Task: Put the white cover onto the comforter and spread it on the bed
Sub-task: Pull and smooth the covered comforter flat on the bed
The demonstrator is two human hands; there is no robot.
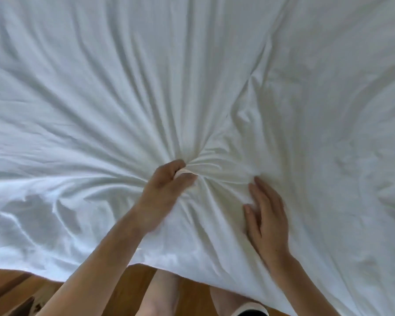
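White cover (192,87) — creases toward left hand (162,190)

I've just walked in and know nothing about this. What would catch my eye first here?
A big white cover fills nearly the whole view, its creases fanning out from one gathered knot near the lower middle. The left hand pinches that bunch in its grip, while the right hand lies flat on the cloth just beside it. Along the bottom edge, a wooden floor shows beneath the cover's hem.
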